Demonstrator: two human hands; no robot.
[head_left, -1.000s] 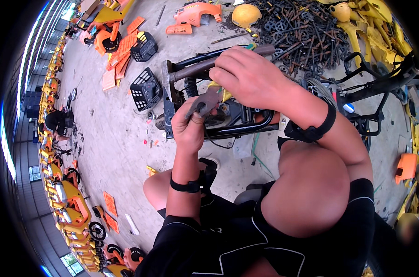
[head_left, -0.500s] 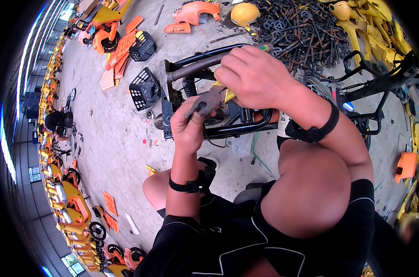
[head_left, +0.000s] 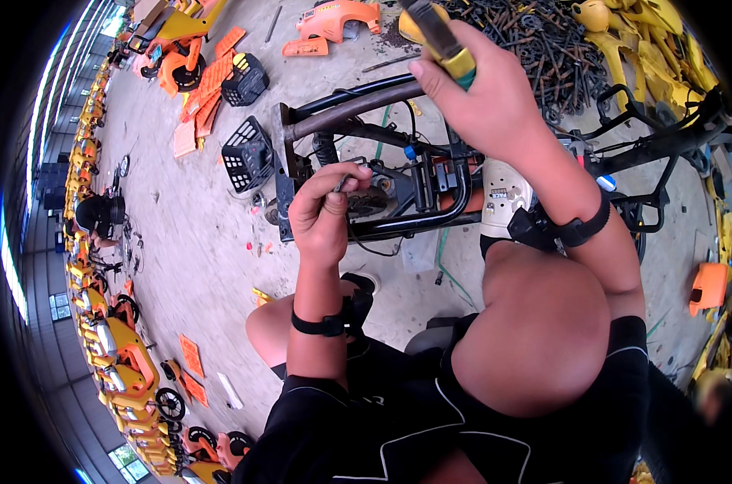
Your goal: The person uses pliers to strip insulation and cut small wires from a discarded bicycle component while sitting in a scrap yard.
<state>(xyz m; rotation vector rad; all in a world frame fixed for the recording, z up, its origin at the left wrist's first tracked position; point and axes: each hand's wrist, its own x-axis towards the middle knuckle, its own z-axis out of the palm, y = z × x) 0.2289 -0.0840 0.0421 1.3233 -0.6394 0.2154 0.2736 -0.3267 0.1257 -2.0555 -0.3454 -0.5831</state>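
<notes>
A black tubular bike frame (head_left: pixel 398 222) lies on the concrete floor in front of me, with a rusty brown tube (head_left: pixel 342 113) along its top. My left hand (head_left: pixel 326 214) is closed against the frame's left part, pinching a small metal piece at its fingertips. My right hand (head_left: pixel 483 101) is raised above the frame and grips a tool with a yellow and green handle (head_left: pixel 443 40). Both wrists carry black straps.
Two black plastic baskets (head_left: pixel 246 157) lie left of the frame. Orange panels (head_left: pixel 209 89) and an orange cover (head_left: pixel 342 20) sit farther back. A heap of rusty metal parts (head_left: pixel 543 40) and yellow pieces (head_left: pixel 648 40) fill the upper right. Yellow bikes (head_left: pixel 116 355) line the left.
My right hand has lifted off the frame and moved up and away with the yellow-handled tool. My left hand stays closed on the frame's left part.
</notes>
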